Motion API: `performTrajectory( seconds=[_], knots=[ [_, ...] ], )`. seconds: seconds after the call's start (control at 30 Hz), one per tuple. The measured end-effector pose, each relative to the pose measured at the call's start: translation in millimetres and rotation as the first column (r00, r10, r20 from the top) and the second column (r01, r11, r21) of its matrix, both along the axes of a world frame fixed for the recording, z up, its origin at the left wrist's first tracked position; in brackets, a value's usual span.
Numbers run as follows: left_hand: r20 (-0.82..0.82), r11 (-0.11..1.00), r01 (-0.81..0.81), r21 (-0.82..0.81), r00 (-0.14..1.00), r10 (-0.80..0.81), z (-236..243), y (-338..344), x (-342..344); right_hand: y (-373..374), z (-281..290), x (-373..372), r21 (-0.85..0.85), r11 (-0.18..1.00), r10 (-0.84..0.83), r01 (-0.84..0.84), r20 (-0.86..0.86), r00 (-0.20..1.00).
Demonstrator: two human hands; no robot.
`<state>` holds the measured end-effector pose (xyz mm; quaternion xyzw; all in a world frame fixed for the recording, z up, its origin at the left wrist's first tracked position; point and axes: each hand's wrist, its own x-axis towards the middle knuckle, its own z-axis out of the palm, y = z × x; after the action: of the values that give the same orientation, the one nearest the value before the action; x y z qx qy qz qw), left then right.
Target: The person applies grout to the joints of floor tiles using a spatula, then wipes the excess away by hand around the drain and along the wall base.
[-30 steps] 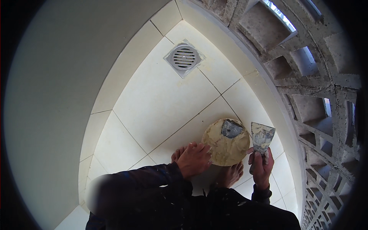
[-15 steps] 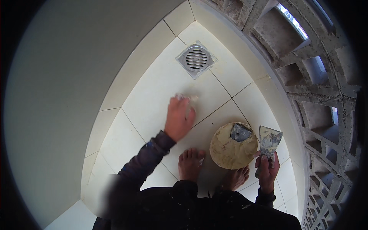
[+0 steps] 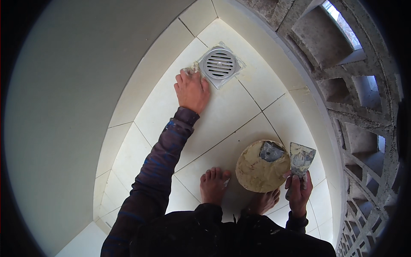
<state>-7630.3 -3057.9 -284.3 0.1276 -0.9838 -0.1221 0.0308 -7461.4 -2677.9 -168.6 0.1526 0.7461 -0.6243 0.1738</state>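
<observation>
Left hand [image 3: 192, 91]: arm extended, palm down, fingers bent and drawn close together over the tiled floor [image 3: 205, 128]. A small, pale, smeared wad [image 3: 187, 70] shows at the fingertips; whether it is pinched between them or only pressed under them cannot be told, and its material is unclear. The floor drain [image 3: 220, 63], a round slotted metal grate in a square plate, lies just right of these fingers, its left corner close beside them. Yellowish residue marks the tile around the plate.

Right hand [image 3: 299, 190]: fingers closed around the handle of a putty knife [image 3: 303, 155], thumb on the left side. The blade stands beyond the fingertips, pointing away from the body, its wide face smeared with cream and grey compound.

Left of the right fingers, very near them: a round container [image 3: 262, 171], its top covered with cream-coloured compound. On that compound, up and left of the same fingers, sits a dark grey, roughly square piece [image 3: 272, 151].

Bare left foot [image 3: 212, 186]: well below the left fingers. Perforated block wall [image 3: 364, 115]: right of the right fingers, well apart.
</observation>
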Motion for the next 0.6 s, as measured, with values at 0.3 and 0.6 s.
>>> performTrajectory(
  seconds=[0.3, 0.6],
  knots=[
    [0.012, 0.989, 0.072, -0.133, 0.997, -0.071, 16, 34, 9, -1, -1, -3, -0.006, 1.0, 0.026, -0.026, -0.005, 1.0],
    [0.06, 0.978, 0.148, -0.145, 0.988, -0.141, 25, 56, 35, 11, 1, 4, -0.013, 0.999, 0.053, -0.052, 0.01, 0.999]
  ],
)
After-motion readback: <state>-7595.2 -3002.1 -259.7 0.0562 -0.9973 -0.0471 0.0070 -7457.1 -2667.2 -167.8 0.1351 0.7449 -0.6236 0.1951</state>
